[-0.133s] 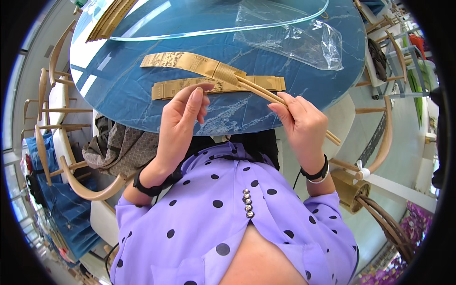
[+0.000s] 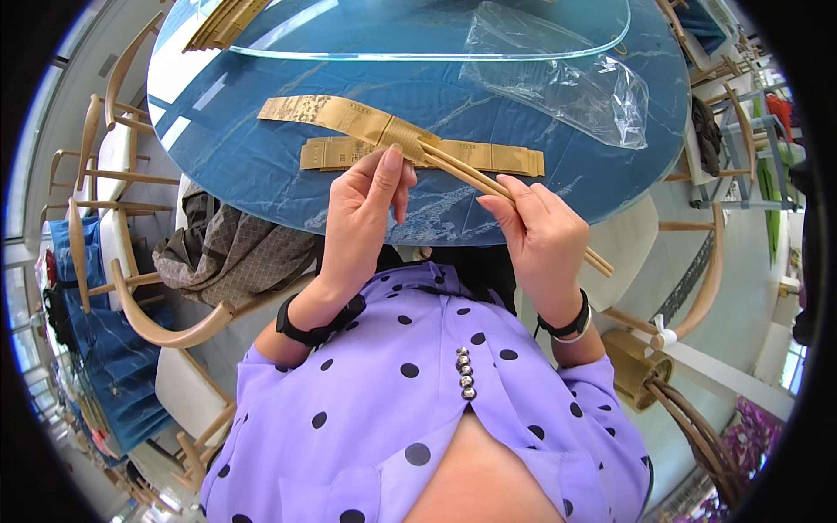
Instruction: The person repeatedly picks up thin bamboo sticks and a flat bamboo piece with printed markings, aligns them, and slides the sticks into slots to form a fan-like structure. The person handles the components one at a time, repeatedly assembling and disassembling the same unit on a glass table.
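Note:
A pair of wooden chopsticks point(image 2: 464, 173) runs slantwise between my hands. My right hand point(image 2: 542, 228) is closed round them near their middle, and their lower ends stick out below it. Their upper ends enter the open end of a long gold paper chopstick sleeve point(image 2: 338, 113). At that end, my left hand point(image 2: 359, 213) pinches the sleeve between thumb and fingers; the fingers behind are partly hidden. Below the sleeve a stack of flat gold paper sleeves point(image 2: 499, 159) lies on the blue tabletop, close to my left fingertips.
A glass turntable point(image 2: 418, 57) covers the far part of the round blue table point(image 2: 261, 187). Filled gold sleeves point(image 2: 222, 24) lie at the far left. A crumpled clear plastic bag point(image 2: 567, 96) rests at the right. Wooden chairs point(image 2: 170, 336) stand around, one with a patterned grey-brown cloth item point(image 2: 231, 248).
My left hand has moved up and right onto the sleeve's open end and closed on it. The table appears slightly shifted in view. My right hand still holds the chopsticks.

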